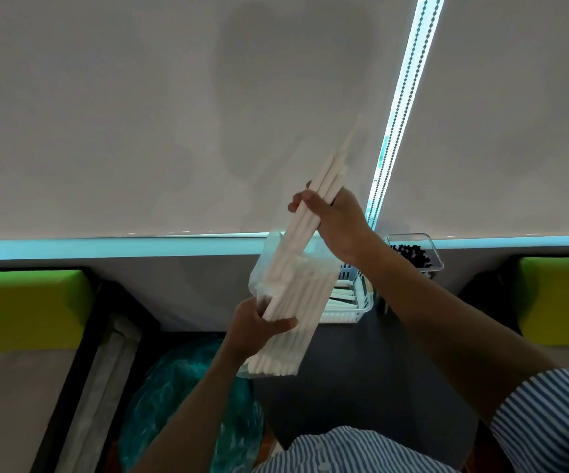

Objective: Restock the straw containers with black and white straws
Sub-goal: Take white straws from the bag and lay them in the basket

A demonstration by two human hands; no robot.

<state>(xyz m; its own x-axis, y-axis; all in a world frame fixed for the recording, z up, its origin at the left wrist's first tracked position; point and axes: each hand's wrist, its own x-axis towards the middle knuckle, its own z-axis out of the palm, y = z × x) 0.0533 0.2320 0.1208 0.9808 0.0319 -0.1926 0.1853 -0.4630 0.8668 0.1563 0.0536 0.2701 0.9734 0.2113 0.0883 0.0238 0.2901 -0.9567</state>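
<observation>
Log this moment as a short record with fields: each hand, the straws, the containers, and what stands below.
left hand: grips the clear plastic bag of white straws near its lower end
right hand: holds a few white straws pulled partway out of the bag's top
white basket: behind the bag, white straws lying inside
clear container: to the right, black straws inside
teal bag: below the left forearm
stage: white straws not yet placed in the basket

Left hand (259,327) grips a bag of white straws (289,302); right hand (336,216) pinches several straws (313,203).
</observation>
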